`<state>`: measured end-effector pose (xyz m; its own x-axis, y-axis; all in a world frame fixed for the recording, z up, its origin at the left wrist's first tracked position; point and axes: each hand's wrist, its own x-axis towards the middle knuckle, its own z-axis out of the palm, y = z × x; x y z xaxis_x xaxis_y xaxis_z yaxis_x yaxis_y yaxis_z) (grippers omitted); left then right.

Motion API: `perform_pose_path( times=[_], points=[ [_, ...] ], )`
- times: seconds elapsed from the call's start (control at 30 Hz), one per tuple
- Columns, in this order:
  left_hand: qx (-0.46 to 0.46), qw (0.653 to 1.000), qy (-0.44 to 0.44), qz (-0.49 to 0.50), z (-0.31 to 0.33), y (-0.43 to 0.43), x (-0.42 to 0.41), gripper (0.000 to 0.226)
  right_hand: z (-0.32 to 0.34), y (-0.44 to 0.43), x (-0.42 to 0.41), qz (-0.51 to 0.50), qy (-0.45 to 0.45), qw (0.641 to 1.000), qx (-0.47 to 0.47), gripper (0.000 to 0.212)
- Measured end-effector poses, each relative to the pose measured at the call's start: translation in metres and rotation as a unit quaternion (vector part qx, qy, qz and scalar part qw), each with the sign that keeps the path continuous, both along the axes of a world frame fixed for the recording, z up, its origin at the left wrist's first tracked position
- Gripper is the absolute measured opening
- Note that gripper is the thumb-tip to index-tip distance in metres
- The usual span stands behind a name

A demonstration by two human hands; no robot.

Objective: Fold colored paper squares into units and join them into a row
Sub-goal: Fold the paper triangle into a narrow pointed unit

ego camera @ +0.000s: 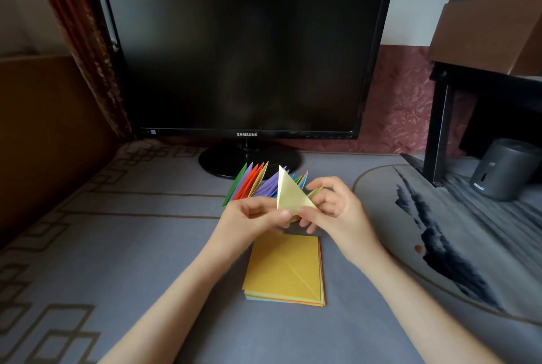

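A pale yellow paper unit [290,195], folded into a triangle, stands upright between both hands above the table. My left hand [249,217] pinches its lower edge with thumb and fingers. My right hand [331,205] pinches its lower right corner, fingers curled behind it. Just behind the hands stands a row of joined folded units [255,181] in green, purple, red, orange, yellow and blue, fanned out on the table. A stack of flat paper squares [284,269], orange-yellow on top with a diagonal crease, lies below my hands.
A black monitor [243,52] on a round foot stands at the back, close behind the row. A dark stand leg [440,129] and a grey cylinder [504,170] are at the right. The table has a grey patterned cloth [117,246].
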<state>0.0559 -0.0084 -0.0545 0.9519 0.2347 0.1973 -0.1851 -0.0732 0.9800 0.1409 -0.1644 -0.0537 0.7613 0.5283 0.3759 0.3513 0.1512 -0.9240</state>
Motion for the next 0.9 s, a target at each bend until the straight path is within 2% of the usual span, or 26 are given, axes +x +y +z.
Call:
perform_pose_path(
  times=[0.2,0.43,0.9],
  points=[
    [0.054,0.998,-0.020,0.028,-0.0044,0.0017,0.0010,0.004,-0.0024,0.0031,0.0000,0.027,0.042,0.998,-0.035,0.033],
    [0.029,0.999,-0.027,0.012,-0.0046,0.0000,0.0004,0.006,0.0003,0.0033,-0.0019,0.043,0.048,0.996,-0.060,0.023],
    [-0.042,0.997,-0.048,0.049,-0.0042,0.0010,0.0021,0.012,-0.0035,0.0075,-0.0071,0.116,0.068,0.990,-0.046,0.049]
  ],
)
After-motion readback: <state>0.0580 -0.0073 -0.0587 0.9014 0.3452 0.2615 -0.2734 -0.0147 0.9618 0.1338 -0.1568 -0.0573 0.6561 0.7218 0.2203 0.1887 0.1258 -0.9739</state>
